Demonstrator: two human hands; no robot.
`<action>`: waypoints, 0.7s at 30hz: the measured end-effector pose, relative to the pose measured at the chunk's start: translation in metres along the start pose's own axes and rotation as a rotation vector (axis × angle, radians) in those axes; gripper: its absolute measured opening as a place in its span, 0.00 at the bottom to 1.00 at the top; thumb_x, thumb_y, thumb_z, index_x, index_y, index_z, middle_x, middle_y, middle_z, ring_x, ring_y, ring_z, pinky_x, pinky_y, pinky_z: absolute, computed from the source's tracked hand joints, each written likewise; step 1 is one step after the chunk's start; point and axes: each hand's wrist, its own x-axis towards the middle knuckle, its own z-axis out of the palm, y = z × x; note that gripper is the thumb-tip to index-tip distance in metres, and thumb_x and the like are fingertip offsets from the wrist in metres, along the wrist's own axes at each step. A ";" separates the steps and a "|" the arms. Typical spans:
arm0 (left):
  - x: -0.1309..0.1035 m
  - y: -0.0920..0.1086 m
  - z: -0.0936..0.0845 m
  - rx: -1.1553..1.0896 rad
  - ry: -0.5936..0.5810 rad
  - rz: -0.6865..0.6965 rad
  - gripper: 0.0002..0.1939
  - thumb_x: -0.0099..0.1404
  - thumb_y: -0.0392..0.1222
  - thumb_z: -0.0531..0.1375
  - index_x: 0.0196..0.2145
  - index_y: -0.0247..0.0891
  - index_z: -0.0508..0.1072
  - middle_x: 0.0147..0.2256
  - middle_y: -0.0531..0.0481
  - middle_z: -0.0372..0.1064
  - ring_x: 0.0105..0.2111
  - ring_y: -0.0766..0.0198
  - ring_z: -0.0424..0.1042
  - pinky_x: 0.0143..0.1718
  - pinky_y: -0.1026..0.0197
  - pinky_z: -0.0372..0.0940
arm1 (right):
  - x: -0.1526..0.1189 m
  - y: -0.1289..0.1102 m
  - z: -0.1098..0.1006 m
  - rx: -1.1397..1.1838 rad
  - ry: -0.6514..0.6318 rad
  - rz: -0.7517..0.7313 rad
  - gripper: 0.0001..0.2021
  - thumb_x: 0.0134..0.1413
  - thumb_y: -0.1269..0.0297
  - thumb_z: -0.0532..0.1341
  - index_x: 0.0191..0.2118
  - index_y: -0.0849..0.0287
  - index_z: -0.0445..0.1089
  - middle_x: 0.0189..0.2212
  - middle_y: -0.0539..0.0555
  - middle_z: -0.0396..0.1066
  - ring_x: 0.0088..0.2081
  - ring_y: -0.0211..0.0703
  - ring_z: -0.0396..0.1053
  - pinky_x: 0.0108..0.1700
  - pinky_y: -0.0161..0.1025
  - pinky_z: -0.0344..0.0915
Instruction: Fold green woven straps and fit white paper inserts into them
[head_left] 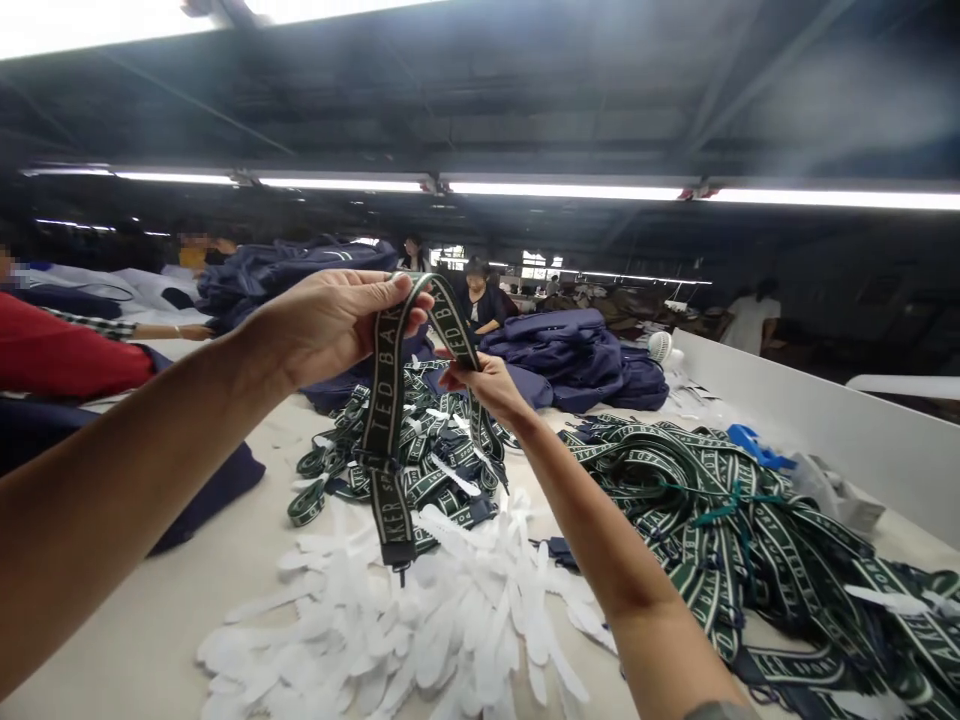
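A dark green webbing strap (384,420) with pale lettering and edge stripes hangs from my raised hands in a loop. My left hand (349,315) pinches it at the top between thumb and fingers. On the strap's far side, my right hand (484,385) is closed around the other length. A small metal clip dangles from the strap's lower end. Below lies a heap of white paper-like strips (420,620). Behind that heap are more lettered straps (442,440), several with white strips among them.
A large tangle of lettered straps (697,500), tied with teal cord, covers the table's right side. Navy bags (562,355) are piled behind. A white partition (825,430) runs along the right. Co-workers are around the table, one in a red top (60,350) at left.
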 end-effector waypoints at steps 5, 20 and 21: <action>0.011 0.004 0.000 0.002 -0.059 0.068 0.08 0.66 0.27 0.60 0.42 0.22 0.75 0.34 0.46 0.74 0.35 0.69 0.74 0.39 0.71 0.71 | -0.028 0.005 0.040 0.145 -0.138 0.091 0.21 0.41 0.48 0.72 0.33 0.60 0.73 0.26 0.49 0.73 0.29 0.38 0.71 0.34 0.36 0.70; 0.020 -0.006 -0.005 0.267 0.133 0.177 0.06 0.67 0.30 0.56 0.34 0.27 0.73 0.30 0.44 0.74 0.24 0.64 0.74 0.23 0.64 0.71 | -0.059 -0.016 0.079 0.634 -0.503 0.173 0.21 0.55 0.48 0.66 0.46 0.58 0.65 0.36 0.55 0.77 0.36 0.45 0.77 0.43 0.44 0.74; 0.020 -0.009 -0.006 0.285 0.106 0.187 0.04 0.66 0.30 0.57 0.35 0.29 0.73 0.31 0.44 0.75 0.24 0.64 0.74 0.23 0.64 0.71 | -0.058 -0.020 0.080 0.640 -0.495 0.175 0.21 0.56 0.49 0.65 0.46 0.58 0.65 0.35 0.55 0.77 0.36 0.45 0.77 0.43 0.44 0.74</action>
